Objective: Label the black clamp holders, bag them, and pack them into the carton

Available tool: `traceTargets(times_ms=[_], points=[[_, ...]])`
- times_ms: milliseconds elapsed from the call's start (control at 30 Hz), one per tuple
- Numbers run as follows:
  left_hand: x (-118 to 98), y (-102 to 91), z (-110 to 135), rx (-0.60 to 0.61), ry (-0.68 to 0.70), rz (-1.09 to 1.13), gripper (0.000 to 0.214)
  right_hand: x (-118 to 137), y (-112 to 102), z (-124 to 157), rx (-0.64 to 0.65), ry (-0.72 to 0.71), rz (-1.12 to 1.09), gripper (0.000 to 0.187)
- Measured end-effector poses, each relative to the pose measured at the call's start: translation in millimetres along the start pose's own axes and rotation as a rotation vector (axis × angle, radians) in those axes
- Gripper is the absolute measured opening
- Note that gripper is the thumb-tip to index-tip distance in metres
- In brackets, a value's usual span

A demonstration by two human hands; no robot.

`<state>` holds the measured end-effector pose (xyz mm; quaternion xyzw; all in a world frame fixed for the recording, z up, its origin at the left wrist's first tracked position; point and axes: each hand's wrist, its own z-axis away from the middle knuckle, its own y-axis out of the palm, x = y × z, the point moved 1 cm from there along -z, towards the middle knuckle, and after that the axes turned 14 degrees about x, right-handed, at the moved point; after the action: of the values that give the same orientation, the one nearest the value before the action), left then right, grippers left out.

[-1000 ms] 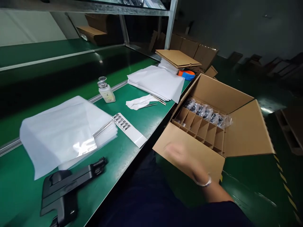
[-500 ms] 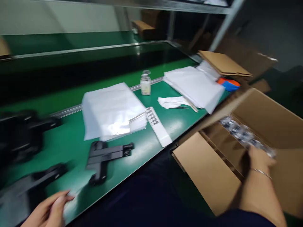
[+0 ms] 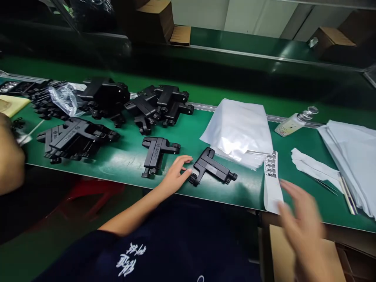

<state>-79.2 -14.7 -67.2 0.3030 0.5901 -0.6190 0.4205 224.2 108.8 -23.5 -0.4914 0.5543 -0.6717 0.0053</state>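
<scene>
My left hand (image 3: 176, 175) is at the near side of the bench, its fingers stretched out and the thumb apart. Its fingertips are close to a black T-shaped plastic bracket (image 3: 213, 167) with knobs on its ends; contact is unclear. A similar bracket (image 3: 158, 152) with raised lettering lies just left of that hand. Blurred by motion, my right hand (image 3: 302, 213) hovers at the bench edge with thumb and fingers apart and nothing visible between them. Beside it is a white label strip (image 3: 272, 188) with black printed marks.
Piles of black brackets (image 3: 78, 137) cover the left side. Clear plastic bags (image 3: 239, 125), a small bottle (image 3: 290, 125), a white cloth (image 3: 314, 164), tweezers (image 3: 326, 186) and white sheets (image 3: 352, 156) lie rightward. Another person's arm (image 3: 10, 156) is at far left. A cardboard box (image 3: 293, 250) stands below right.
The view has swung left. My right hand has come out of the cardboard box to beside the label strip. My left hand has moved to the bracket near the bags and spread its fingers.
</scene>
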Motion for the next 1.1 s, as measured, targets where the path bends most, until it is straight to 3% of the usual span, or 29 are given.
traceTargets(times_ms=[100,233,333,433,500,567,667,767,833,900,967,1033,1100], points=[[1.8,2.7,-6.7,0.064,-0.033,0.076,0.039,23.7,41.8,-23.5,0.093,-0.124,0.293,0.063],[1.6,-3.2,-6.3,0.090,-0.062,0.146,0.045,39.5,84.8,-57.3,0.185,-0.167,0.589,0.049],[2.1,-9.4,-4.7,0.124,-0.084,0.317,0.056,51.8,90.9,-62.3,0.152,-0.286,0.583,0.041],[0.4,-14.0,-5.0,0.200,-0.072,0.489,0.061,68.9,84.3,-56.3,0.182,-0.499,0.557,0.033],[-3.1,-16.4,-4.0,0.174,-0.062,0.504,0.061,76.3,76.0,-51.8,0.200,-0.571,0.506,0.034],[-8.4,-18.4,-1.3,0.085,-0.033,0.498,0.064,75.5,65.2,-48.8,0.145,-0.514,0.367,0.039],[-17.2,-21.3,4.2,0.003,0.031,0.453,0.075,59.3,51.2,-47.1,0.054,-0.128,-0.024,0.046],[-25.4,-25.4,7.7,0.018,0.106,0.298,0.076,42.7,51.1,-46.5,0.223,0.241,-0.554,0.058],[-30.2,-27.2,8.5,0.061,0.189,0.182,0.071,39.2,55.6,-46.8,0.352,0.334,-0.835,0.057],[-33.3,-26.8,8.1,0.098,0.242,0.112,0.068,39.3,58.6,-47.4,0.372,0.357,-0.951,0.051],[-33.6,-23.9,6.1,0.093,0.202,0.119,0.069,40.0,57.8,-47.8,0.315,0.305,-0.887,0.044],[-30.7,-19.0,1.9,0.042,0.097,0.236,0.074,39.5,53.0,-48.2,0.202,0.178,-0.646,0.035],[-25.6,-12.8,-4.3,0.024,-0.029,0.469,0.077,38.6,46.7,-48.5,0.116,-0.049,-0.332,0.026]])
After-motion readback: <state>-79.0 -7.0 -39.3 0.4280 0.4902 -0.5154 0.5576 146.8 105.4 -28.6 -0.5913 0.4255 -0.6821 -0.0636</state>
